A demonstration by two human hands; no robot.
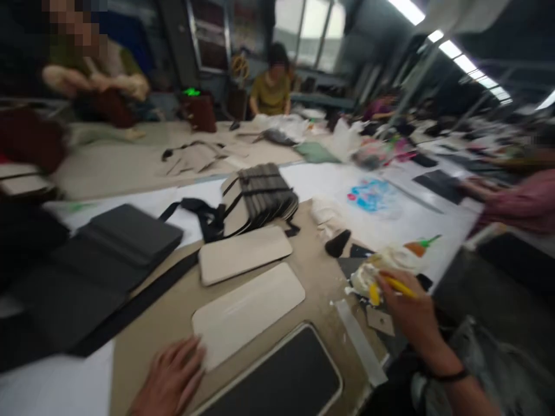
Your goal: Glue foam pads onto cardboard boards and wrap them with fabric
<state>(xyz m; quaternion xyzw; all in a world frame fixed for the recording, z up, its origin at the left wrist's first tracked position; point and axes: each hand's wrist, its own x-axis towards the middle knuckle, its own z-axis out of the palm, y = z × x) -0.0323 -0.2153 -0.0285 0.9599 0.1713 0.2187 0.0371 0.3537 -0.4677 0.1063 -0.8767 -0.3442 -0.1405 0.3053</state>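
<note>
My left hand lies on the tan work board, fingers stretched out, with the fingertips at the near left edge of a pale rounded panel. My right hand is closed around a slim yellow tool. Its yellow tip is down at a container smeared with white paste; blur hides the tip's exact shape. Another pale panel lies behind the first. A dark panel with a pale rim is nearest me.
A strapped bundle of panels stands behind the board. Dark folded pieces are stacked at left. A grey strip and an orange-and-green item lie at right. Several people work around the tables, including a person in pink.
</note>
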